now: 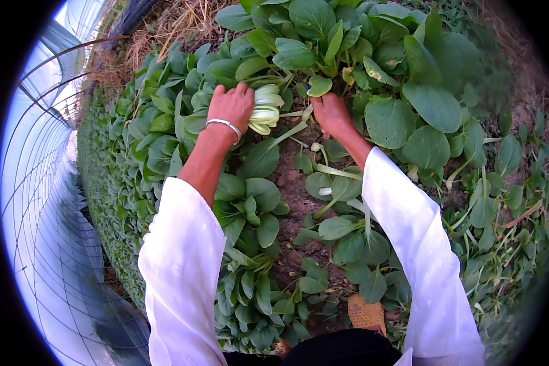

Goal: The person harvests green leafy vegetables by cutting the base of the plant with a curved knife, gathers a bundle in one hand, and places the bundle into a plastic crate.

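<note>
My left hand [232, 108], with a silvery bangle at its wrist, is closed around bok choy [264, 111]. The pale, cut-looking stem bases point right, and the leaves lie under and beyond the hand. Just to the right, my right hand [333, 114] reaches low among the plants with its fingers curled. A leaf [319, 86] and the hand itself hide its fingertips, and a speck of blue shows beside them. What it grips, if anything, I cannot make out. Right beyond it grows a thick clump of standing bok choy [294, 53].
Loose leaves [337, 227] with pale stalks lie on the brown soil [294, 201] between my arms. Dense rows of greens [119, 177] fill the left side. A plastic-covered hoop wall [39, 201] curves along the far left. Dry straw [177, 24] lies at the top.
</note>
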Tool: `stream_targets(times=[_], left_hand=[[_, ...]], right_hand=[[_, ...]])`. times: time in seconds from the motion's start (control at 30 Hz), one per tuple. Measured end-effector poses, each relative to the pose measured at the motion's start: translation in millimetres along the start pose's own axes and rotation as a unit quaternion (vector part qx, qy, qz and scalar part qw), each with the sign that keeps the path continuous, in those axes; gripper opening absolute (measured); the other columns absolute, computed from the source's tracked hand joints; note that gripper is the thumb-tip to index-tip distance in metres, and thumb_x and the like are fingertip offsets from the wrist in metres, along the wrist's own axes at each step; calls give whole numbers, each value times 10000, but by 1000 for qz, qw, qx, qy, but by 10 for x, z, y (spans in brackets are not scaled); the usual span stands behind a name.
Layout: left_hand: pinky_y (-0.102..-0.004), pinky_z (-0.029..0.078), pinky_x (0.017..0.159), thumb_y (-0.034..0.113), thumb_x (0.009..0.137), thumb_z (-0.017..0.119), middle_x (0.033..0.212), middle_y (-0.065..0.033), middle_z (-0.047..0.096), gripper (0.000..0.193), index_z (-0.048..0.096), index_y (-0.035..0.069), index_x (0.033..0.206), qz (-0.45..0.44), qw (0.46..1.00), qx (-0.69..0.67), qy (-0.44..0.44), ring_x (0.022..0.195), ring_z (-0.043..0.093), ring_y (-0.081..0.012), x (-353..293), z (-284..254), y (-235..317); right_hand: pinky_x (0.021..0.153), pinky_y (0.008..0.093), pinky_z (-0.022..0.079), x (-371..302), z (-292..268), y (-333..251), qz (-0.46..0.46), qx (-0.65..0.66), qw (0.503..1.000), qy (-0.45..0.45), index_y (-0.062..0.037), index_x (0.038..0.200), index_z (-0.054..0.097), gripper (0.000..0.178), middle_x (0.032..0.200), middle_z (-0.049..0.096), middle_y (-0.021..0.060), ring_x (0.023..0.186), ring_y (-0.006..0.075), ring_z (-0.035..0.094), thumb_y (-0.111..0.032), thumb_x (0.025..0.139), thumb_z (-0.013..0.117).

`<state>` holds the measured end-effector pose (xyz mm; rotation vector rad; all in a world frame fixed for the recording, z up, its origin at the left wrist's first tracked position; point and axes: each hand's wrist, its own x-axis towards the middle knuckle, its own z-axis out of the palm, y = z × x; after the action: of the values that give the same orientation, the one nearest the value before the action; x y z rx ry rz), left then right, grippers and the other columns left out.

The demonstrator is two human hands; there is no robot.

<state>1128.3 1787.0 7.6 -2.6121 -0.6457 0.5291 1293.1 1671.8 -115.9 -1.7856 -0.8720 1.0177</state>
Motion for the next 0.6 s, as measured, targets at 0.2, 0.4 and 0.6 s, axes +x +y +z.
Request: stream_targets(times=[0.2, 0.4, 0.6], left_hand=[[-357, 390, 827, 51, 722, 623, 946, -93, 586, 252, 575, 61, 970, 6, 1000, 10, 1, 900, 626, -222, -111, 64, 30], [-357, 387, 826, 51, 710, 627, 917, -89, 587, 246, 575, 64, 950, 17, 1000, -6, 19, 896, 624, -219, -162, 113, 20], [-352, 388, 824, 53, 716, 618, 895, -82, 591, 219, 576, 68, 931, 30, 999, -17, 33, 879, 627, -218, -47, 77, 135]], right_hand=[[764, 499, 470, -12, -42, -48, -20, 18, 999, -35, 24, 1017, 589, 327, 932, 627, 290, 900, 474, 586, -270, 939, 467], [568, 424, 441, 42, -21, -85, 2, 52, 997, -64, 4, 975, 542, 341, 723, 586, 176, 592, 302, 546, -328, 960, 464], [541, 410, 450, 335, 104, 139, -140, -89, 984, 59, -32, 964, 571, 367, 678, 605, 122, 502, 265, 558, -373, 963, 437]])
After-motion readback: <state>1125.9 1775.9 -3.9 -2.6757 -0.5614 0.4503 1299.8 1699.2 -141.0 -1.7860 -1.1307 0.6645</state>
